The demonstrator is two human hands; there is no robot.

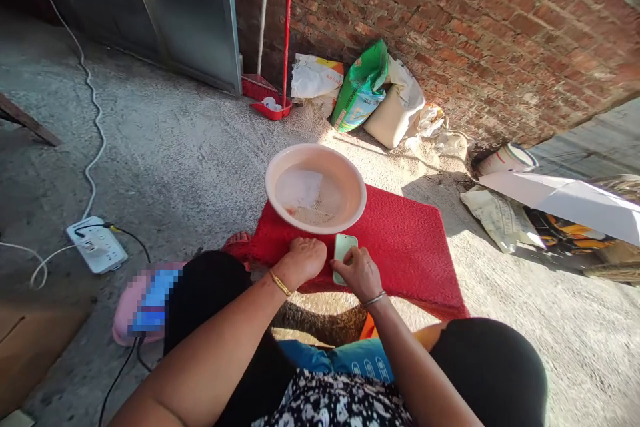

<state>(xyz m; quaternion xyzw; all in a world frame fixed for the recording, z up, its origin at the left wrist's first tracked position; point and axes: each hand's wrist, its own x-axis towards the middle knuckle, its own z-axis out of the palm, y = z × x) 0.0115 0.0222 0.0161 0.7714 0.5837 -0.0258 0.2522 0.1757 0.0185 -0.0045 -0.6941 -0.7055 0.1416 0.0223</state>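
A light green, flat, round-cornered rectangular piece [345, 245] lies on the red cloth-covered stool [415, 233] in front of me. My right hand [361, 273] is over its lower part, fingers bent and drawn together; whatever is between them is hidden. Just to the left, my left hand [306, 261] is closed with its knuckles up, and its fingertips cannot be seen. Behind both hands, a pale pink basin [350, 210] sits at the stool's far left edge. Inside the basin are a whitish sheet [300, 188] and small, pale grains.
A white power strip [97, 245] with cables lies on the floor at left, near a pink object with a blurred screen [155, 300]. By the brick wall stand a red dustpan [273, 110], a green sack [361, 90] and a beige sack [395, 113]. A bucket [507, 159] lies at right.
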